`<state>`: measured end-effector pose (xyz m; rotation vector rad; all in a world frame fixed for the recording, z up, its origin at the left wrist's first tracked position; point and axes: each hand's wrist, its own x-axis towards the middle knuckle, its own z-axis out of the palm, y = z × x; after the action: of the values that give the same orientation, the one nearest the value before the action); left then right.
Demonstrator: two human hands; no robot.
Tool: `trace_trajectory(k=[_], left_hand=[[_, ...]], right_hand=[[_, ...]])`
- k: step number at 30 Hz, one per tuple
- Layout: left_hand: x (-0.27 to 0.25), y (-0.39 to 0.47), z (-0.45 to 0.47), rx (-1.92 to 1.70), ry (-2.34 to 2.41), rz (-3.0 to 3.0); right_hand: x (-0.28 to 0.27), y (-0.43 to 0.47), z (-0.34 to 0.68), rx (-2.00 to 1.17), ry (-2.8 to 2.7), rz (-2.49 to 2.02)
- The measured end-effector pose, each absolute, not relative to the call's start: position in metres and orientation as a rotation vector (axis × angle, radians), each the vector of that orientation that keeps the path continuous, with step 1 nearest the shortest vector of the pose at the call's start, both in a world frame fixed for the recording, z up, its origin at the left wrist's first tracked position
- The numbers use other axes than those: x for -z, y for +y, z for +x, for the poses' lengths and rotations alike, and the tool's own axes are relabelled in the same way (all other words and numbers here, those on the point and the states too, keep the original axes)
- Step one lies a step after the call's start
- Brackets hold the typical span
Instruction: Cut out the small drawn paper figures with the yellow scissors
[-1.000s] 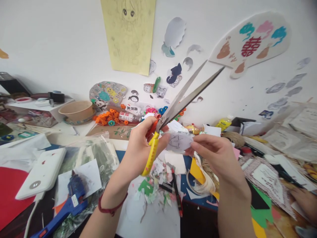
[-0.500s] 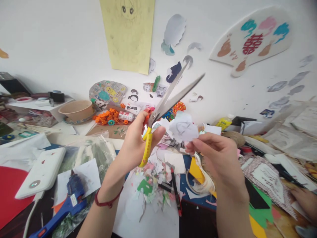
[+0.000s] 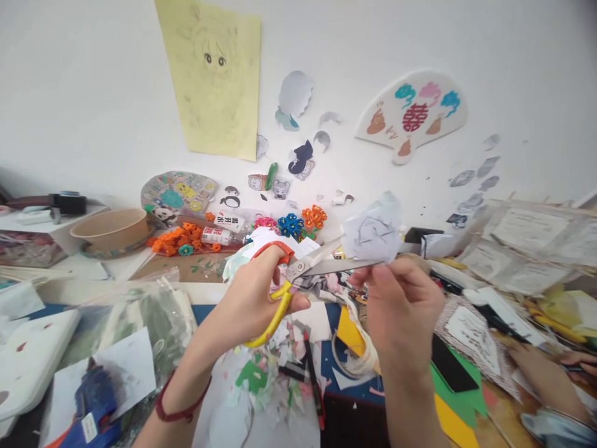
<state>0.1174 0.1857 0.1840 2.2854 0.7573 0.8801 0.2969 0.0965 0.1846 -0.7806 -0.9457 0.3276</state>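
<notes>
My left hand (image 3: 254, 289) is wrapped round the handles of a pair of scissors (image 3: 295, 270), one yellow and one orange-red. The spread blades point right, toward a small piece of white paper (image 3: 372, 229) with pencil lines on it. Between thumb and fingertips, my right hand (image 3: 401, 298) pinches that paper by its lower edge. The lower blade reaches to just below the paper, near my right fingertips; whether it touches the paper I cannot tell. Beneath my hands, coloured paper scraps (image 3: 261, 373) lie on a white sheet (image 3: 219, 410).
A blue glue gun (image 3: 93, 398) and a white power bank (image 3: 35, 361) lie at left. Behind are a tan bowl (image 3: 109, 225), orange flowers (image 3: 175, 241) and a plastic bottle (image 3: 221, 235). At right, a black phone (image 3: 453, 364) lies near another person's arm (image 3: 545, 379).
The scissors have swung down from pointing upward to pointing right, their blades now closer together and beside the paper. The paper has risen slightly. The camera view has shifted right and up.
</notes>
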Motion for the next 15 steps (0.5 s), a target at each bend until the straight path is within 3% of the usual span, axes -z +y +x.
trace_trajectory(k=[15], left_hand=[[-0.1884, 0.1765, 0.1178, -0.951, 0.756, 2.306]], right_hand=[[-0.1781, 0.1022, 0.2933, -0.274, -0.949, -0.834]])
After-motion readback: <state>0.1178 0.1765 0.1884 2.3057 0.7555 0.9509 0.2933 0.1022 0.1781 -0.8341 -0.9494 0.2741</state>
